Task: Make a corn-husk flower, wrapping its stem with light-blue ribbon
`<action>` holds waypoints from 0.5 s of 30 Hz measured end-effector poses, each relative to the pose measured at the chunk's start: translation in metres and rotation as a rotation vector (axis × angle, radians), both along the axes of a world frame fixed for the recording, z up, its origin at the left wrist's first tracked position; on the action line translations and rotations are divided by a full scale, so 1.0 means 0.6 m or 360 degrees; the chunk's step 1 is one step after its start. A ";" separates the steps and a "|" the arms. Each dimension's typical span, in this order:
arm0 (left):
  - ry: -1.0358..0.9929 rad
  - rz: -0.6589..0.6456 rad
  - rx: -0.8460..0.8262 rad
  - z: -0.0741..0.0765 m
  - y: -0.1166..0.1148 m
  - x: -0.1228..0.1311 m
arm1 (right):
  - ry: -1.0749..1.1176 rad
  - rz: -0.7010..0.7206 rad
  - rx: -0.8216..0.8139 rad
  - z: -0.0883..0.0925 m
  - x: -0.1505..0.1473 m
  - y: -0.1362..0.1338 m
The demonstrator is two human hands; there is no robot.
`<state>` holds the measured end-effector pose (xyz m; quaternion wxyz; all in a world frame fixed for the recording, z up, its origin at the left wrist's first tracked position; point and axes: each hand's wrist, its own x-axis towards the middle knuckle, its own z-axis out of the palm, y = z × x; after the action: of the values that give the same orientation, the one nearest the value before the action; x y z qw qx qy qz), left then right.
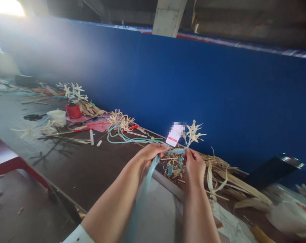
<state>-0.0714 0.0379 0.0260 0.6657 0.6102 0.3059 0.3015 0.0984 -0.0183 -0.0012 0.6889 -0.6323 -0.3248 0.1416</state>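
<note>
My right hand [194, 164] pinches the stem of a pale corn-husk flower [194, 132], whose petals stand up above my fingertips. A light blue strip [177, 151], like paper tape or ribbon, runs taut from that stem to my left hand [153, 153]. The fingers of my left hand are closed on the strip, and its loose end hangs down, blurred, past my forearm. Whether the strip is wound around the stem is partly hidden by my fingers. Below my hands, husk scraps [177, 172] and small blue bits lie on the table.
Dried husks [234, 180] lie right of my hands, near a dark cylinder [275, 170]. A phone-like white screen [173, 139] stands behind. Further left are bunched husk flowers [120, 120], a white cup [57, 118], scissors [33, 117] and a red pot [73, 110]. A blue partition [218, 84] rises behind.
</note>
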 end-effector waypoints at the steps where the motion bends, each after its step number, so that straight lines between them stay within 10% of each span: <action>1: 0.0071 0.0091 0.0042 -0.003 0.002 0.001 | -0.0048 -0.0030 -0.0020 -0.001 0.000 0.000; 8: 0.0654 0.0922 0.0935 -0.021 0.002 0.012 | -0.0328 -0.0039 -0.0180 0.008 -0.012 0.000; 15: 0.0390 0.0625 0.1253 -0.013 -0.014 0.025 | -0.0618 0.0052 -0.0257 0.029 -0.039 -0.008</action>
<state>-0.0562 0.0292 0.0183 0.2721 0.7783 0.3543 0.4411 0.0751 -0.0229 0.0165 0.5580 -0.6956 -0.4493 0.0538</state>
